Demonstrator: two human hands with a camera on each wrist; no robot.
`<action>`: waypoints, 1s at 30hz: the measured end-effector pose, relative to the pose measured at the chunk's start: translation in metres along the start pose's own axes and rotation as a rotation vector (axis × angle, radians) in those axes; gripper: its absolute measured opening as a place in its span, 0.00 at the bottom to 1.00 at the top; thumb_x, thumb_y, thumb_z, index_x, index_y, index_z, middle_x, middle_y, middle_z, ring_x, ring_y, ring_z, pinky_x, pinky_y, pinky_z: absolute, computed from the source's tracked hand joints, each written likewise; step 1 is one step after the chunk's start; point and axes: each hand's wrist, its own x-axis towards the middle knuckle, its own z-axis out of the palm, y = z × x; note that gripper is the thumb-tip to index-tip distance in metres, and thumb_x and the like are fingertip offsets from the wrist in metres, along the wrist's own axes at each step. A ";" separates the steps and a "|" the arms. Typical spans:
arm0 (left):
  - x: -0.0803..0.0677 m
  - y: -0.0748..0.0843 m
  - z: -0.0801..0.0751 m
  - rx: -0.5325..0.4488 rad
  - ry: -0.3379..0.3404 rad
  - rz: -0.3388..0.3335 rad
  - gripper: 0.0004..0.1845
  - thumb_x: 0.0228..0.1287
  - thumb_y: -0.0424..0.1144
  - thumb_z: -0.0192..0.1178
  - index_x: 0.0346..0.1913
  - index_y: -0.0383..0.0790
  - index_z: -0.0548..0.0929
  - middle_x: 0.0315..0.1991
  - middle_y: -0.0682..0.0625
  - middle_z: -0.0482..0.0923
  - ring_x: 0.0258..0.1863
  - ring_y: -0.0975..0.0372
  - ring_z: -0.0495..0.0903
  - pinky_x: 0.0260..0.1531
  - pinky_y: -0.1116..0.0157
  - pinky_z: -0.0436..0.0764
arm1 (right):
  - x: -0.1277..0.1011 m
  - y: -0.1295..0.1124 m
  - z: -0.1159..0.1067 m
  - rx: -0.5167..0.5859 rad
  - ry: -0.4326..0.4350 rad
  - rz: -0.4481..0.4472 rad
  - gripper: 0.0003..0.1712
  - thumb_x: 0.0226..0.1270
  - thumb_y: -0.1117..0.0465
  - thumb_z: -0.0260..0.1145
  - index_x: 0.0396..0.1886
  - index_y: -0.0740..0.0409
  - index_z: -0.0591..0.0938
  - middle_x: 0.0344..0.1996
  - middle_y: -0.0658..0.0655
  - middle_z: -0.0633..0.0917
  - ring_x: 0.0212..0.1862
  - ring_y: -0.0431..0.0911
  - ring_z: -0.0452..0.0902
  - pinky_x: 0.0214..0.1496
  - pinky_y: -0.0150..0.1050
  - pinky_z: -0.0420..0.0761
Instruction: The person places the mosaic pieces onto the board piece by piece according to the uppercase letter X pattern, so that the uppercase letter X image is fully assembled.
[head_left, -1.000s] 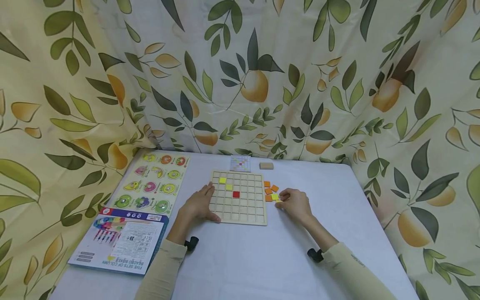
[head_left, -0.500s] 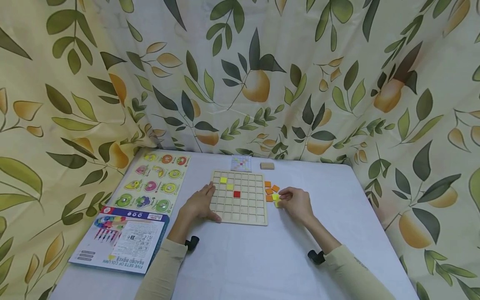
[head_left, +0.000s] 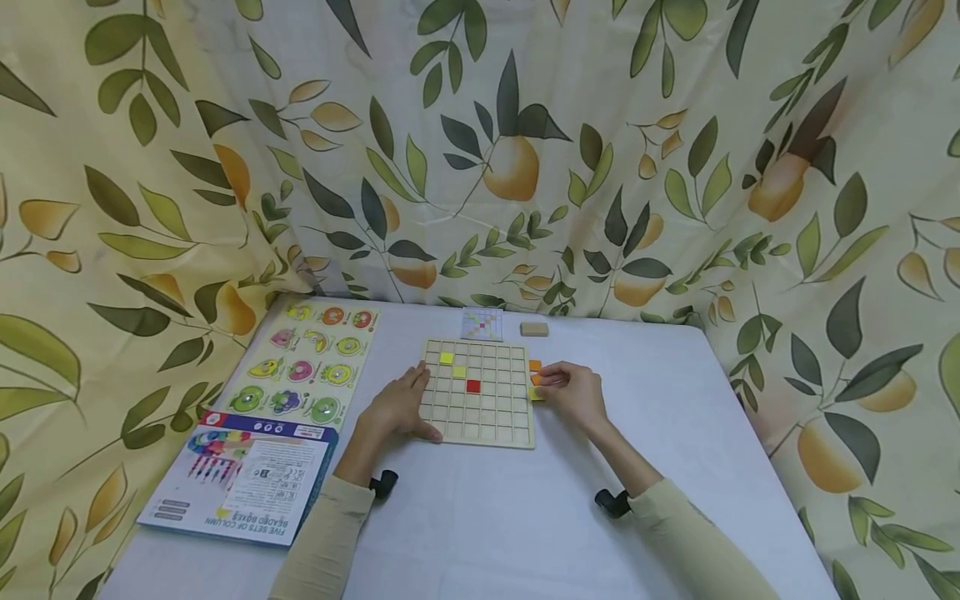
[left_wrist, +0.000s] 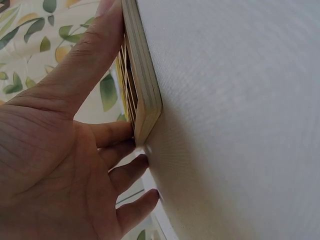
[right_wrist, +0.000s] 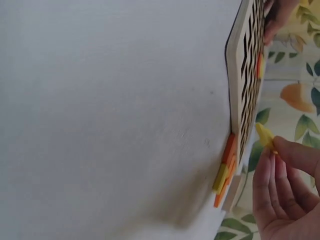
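Note:
A wooden grid board (head_left: 477, 421) lies flat on the white table, with two yellow tiles (head_left: 446, 358) and one red tile (head_left: 473, 387) in its cells. My left hand (head_left: 397, 408) rests at the board's left side, fingers along the edge and thumb at the near left corner. In the left wrist view the thumb lies against the board's side (left_wrist: 142, 65). Between thumb and fingertips my right hand (head_left: 576, 396) pinches a yellow square tile (right_wrist: 266, 137), held beside the board's right edge. Below it sit orange tiles (right_wrist: 229, 149) and another yellow tile (right_wrist: 220, 178), partly hidden by the hand in the head view.
Behind the board lie a small card with a coloured grid pattern (head_left: 482, 324) and a small brown block (head_left: 534, 329). To the left are a fruit-picture board (head_left: 311, 358) and a blue-edged box (head_left: 247, 479). Patterned curtains (head_left: 465, 167) surround the table.
My right hand picks up a yellow tile from the loose tiles and moves left with it toward the board's right edge. The left hand stays in place.

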 end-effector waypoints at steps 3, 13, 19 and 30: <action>0.001 0.000 -0.001 0.000 0.004 0.001 0.70 0.43 0.59 0.85 0.83 0.34 0.54 0.85 0.41 0.45 0.83 0.47 0.47 0.80 0.47 0.55 | 0.003 -0.005 0.007 0.032 -0.010 0.009 0.16 0.55 0.66 0.82 0.44 0.61 0.91 0.33 0.53 0.91 0.33 0.43 0.87 0.35 0.30 0.84; 0.000 0.003 -0.004 0.008 0.009 0.000 0.70 0.41 0.60 0.85 0.83 0.34 0.55 0.85 0.41 0.46 0.83 0.46 0.49 0.80 0.47 0.56 | 0.005 -0.016 0.032 0.096 -0.057 0.006 0.15 0.54 0.66 0.83 0.43 0.60 0.91 0.31 0.51 0.90 0.32 0.43 0.88 0.36 0.31 0.83; -0.001 0.002 -0.003 -0.001 0.010 -0.003 0.70 0.42 0.57 0.85 0.83 0.34 0.55 0.85 0.40 0.45 0.83 0.46 0.48 0.80 0.48 0.54 | 0.007 -0.020 0.049 0.116 -0.101 -0.008 0.14 0.54 0.66 0.83 0.42 0.59 0.91 0.30 0.50 0.90 0.32 0.43 0.87 0.35 0.34 0.84; 0.000 0.001 -0.001 -0.003 0.010 -0.004 0.70 0.41 0.59 0.85 0.83 0.35 0.55 0.85 0.41 0.45 0.83 0.46 0.49 0.80 0.47 0.55 | 0.008 -0.022 0.066 0.092 -0.144 -0.022 0.10 0.56 0.66 0.82 0.37 0.56 0.90 0.27 0.48 0.89 0.30 0.40 0.86 0.35 0.35 0.85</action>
